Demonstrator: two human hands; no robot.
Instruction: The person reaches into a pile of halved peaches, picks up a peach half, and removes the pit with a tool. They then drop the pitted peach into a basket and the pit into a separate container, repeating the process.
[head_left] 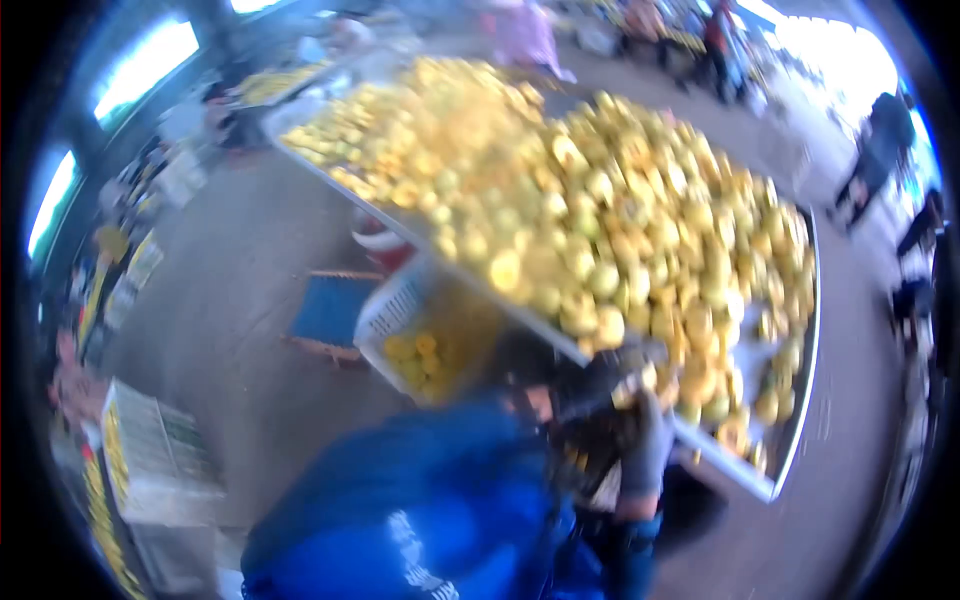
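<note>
Many yellow-green round fruits [640, 220] lie heaped on a long, pale-edged table [745, 474]. At its near edge, my left hand [592, 385] shows as a blurred dark glove. My right hand [648, 445], in a greyish glove, is close beside it, at the edge of the heap. Something small and pale yellow shows between the two hands, too smeared to name. The fingers of both hands are blurred, so their grip cannot be made out. A blue garment [400, 500] fills the lower middle.
A white crate [393, 308] with yellow fruits stands below the table's near edge, beside a blue-topped stool [340, 310] and a red-and-white container [382, 243]. White crates [160, 450] stand at the lower left. A person in dark clothes [880, 140] is at the right; others are farther back.
</note>
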